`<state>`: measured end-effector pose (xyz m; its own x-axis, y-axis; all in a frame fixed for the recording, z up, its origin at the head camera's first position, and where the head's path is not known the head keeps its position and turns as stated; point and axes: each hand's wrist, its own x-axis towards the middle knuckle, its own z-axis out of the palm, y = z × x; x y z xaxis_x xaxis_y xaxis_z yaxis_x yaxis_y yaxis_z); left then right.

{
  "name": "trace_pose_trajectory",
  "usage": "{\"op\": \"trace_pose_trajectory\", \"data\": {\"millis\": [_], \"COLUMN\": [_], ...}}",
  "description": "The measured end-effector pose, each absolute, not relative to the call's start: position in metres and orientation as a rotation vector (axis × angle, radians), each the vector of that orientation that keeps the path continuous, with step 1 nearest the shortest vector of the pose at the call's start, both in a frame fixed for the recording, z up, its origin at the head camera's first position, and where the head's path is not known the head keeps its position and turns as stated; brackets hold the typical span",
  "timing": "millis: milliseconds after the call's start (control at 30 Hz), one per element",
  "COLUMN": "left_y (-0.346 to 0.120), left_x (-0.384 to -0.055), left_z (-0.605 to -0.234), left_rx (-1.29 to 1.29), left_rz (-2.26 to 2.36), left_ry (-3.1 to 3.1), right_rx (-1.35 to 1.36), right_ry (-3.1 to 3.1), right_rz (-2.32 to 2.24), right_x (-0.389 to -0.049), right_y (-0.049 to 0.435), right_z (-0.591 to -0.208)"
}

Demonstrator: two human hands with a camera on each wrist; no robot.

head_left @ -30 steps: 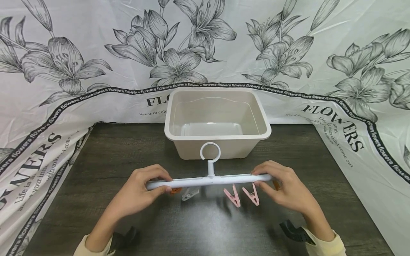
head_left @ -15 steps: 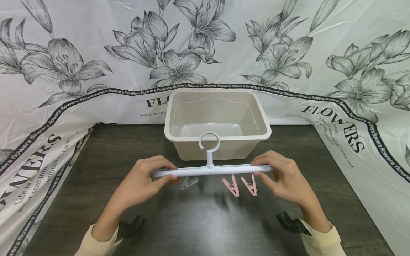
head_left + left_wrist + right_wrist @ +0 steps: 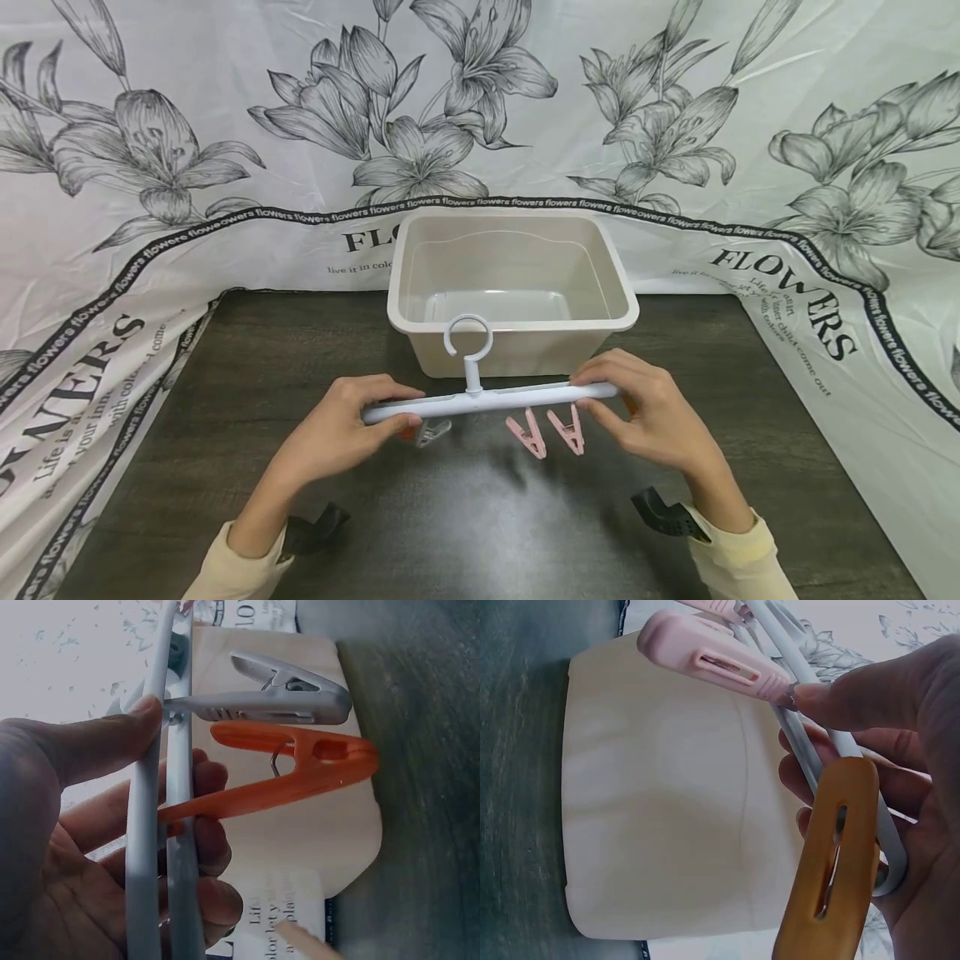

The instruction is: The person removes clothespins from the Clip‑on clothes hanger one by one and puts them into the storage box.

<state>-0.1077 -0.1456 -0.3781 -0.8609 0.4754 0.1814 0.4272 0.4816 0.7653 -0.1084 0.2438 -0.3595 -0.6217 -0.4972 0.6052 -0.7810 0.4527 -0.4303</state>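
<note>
A white clip hanger [image 3: 517, 399] spans both hands above the table, its round hook [image 3: 472, 375] pointing up. My left hand [image 3: 333, 429] pinches the left end of the bar, thumb on the near side. My right hand [image 3: 648, 408] grips the other end in a similar way. Below the bar hang a grey clip [image 3: 292, 701] and an orange clip [image 3: 307, 776] close to the left fingers. Toward the right dangle two pink clips [image 3: 568, 430]. An amber-orange clip [image 3: 829, 855] hangs by the right palm, mostly hidden in the head view.
Behind the hanger a beige plastic basin [image 3: 510, 354] stands at the back of the dark wooden table [image 3: 480, 533], with nothing seen inside. White flower-printed cloth [image 3: 517, 175] covers the back and both sides.
Both hands first moved the hanger farther up in the head view, toward the basin, then shifted it left. Its right end now sits slightly higher, and the clips have swung along with it.
</note>
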Motion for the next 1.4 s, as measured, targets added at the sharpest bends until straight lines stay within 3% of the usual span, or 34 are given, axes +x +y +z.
{"op": "trace_pose_trajectory", "data": {"millis": [333, 1000, 1400], "left_y": [-0.151, -0.156, -0.159], "left_x": [-0.117, -0.123, -0.123], "left_z": [-0.385, -0.391, -0.393], "left_rx": [0.802, 0.770, 0.761], "left_rz": [1.303, 1.303, 1.319], "left_ry": [2.632, 2.747, 2.760], "right_rx": [1.000, 0.505, 0.596], "right_ry": [-2.339, -2.718, -2.688], "right_rz": [0.997, 1.243, 1.563], "right_x": [-0.106, -0.096, -0.096], "right_y": [0.247, 0.272, 0.275], "right_z": [-0.365, -0.387, -0.403]}}
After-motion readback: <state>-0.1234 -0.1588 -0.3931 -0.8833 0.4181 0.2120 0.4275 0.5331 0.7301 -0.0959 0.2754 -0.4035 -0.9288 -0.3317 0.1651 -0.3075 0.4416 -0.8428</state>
